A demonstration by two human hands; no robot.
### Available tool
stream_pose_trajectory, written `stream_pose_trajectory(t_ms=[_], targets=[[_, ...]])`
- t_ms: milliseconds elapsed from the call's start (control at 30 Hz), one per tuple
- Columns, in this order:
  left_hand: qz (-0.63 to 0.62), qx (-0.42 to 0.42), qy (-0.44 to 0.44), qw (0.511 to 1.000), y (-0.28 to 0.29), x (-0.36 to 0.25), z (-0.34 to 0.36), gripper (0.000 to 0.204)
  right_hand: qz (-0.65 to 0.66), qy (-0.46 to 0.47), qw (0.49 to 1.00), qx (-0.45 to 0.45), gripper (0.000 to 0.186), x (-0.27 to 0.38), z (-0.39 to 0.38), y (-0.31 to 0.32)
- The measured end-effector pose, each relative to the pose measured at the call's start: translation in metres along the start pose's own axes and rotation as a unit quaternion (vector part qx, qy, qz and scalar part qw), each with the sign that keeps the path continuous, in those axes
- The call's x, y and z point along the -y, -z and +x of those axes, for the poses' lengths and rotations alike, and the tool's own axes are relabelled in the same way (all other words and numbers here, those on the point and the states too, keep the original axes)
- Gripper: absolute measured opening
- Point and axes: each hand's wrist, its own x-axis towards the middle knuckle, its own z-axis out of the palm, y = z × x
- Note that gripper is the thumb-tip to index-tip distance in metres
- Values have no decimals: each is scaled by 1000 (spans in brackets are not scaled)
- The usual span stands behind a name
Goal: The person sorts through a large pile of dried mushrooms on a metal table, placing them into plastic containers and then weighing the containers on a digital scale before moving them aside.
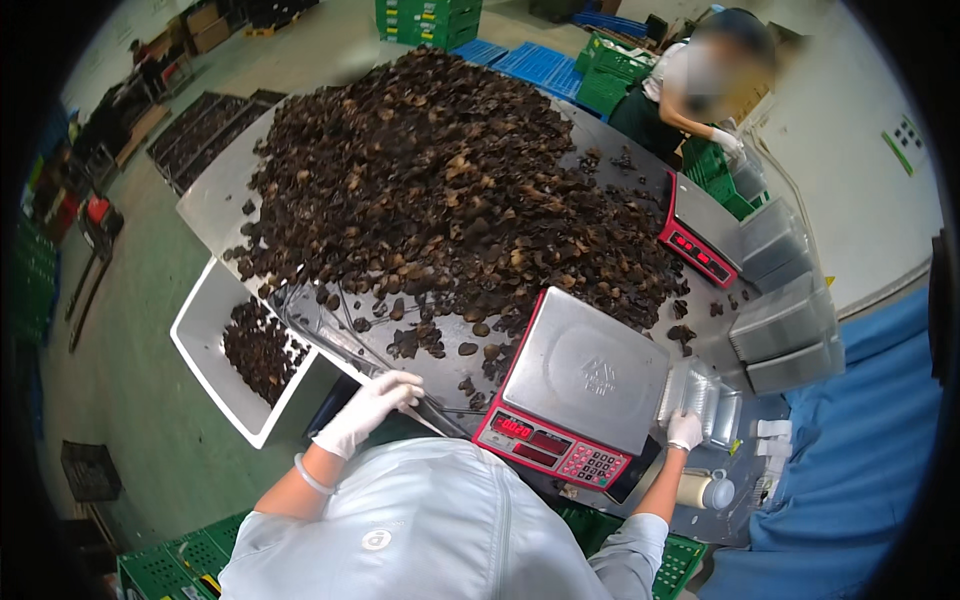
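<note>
My left hand (385,400), in a white glove, is beside the metal table's near edge (335,350), fingers loosely bent and apart, nothing visible in them. My gloved right hand (686,424) grips clear plastic containers (705,400) to the right of a red-framed scale (582,380) with an empty steel plate and lit display. A large heap of dark, crinkled fungus pieces (430,170) covers much of the table, with loose pieces near my left hand.
A white bin (205,340) with more pieces sits left. A second scale (700,225) and container stacks (780,330) stand right, beside a blue curtain (850,400). A gloved co-worker (650,110) bends over green crates (715,175) behind. A pallet jack (92,240) stands on the floor.
</note>
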Motion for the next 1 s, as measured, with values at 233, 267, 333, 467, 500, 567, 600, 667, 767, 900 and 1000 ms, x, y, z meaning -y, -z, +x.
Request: stream_pose_trajectory(t_ms=[233,267,333,467,500,567,600,667,767,900,1000], targets=[[-23,-68,-28,997,67,-3,7,24,318,-45,932,-166,23,-4,3,81],[-7,-75,-25,997,75,-5,12,24,317,17,930,-188,22,-3,-7,93],[7,-90,-13,996,88,-9,13,26,322,129,923,-167,19,35,-44,123],[51,-72,-7,996,105,-6,37,26,132,303,938,-108,17,98,-141,114],[95,-62,-5,994,108,-10,43,26,64,340,937,-48,16,103,-158,107],[181,-44,-4,982,114,-19,53,25,10,308,950,43,20,113,-185,101],[197,-47,-39,978,117,-16,62,25,55,300,952,5,25,126,-197,113],[288,-18,-112,951,118,-15,84,25,156,254,954,-32,36,148,-215,134],[390,27,-194,900,102,-9,115,25,332,178,926,13,28,200,-238,141],[557,79,-247,789,87,5,135,29,372,327,860,124,27,303,-266,95],[487,105,-268,824,100,9,138,21,302,395,866,61,44,355,-273,35]])
